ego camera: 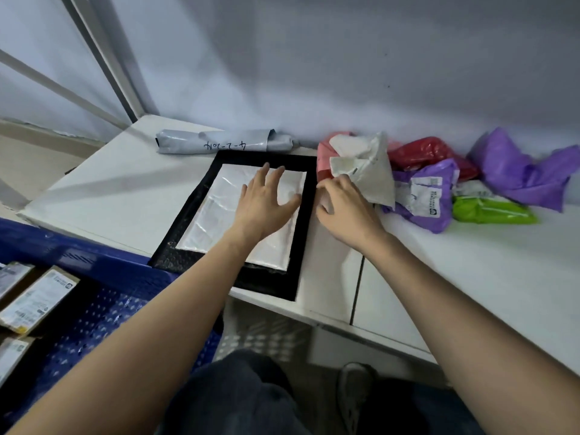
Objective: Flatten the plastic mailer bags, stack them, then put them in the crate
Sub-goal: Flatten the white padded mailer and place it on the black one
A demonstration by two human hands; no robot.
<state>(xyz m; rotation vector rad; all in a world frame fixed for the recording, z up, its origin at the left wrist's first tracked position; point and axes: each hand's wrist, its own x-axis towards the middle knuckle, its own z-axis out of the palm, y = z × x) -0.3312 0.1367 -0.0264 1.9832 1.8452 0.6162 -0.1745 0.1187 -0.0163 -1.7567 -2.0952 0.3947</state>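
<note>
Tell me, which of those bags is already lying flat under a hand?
The white mailer on top of the black one, pressed by the left hand. The coloured bags to the right are crumpled.

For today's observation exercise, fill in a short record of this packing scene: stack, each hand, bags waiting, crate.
stack: flat white mailer on a larger black mailer, on the white table
left hand: open, palm pressing the white mailer
right hand: gripping a crumpled white bag
waiting: purple bags, red bag, green bag, rolled grey bag
crate: blue crate, lower left, holds labelled parcels
</note>
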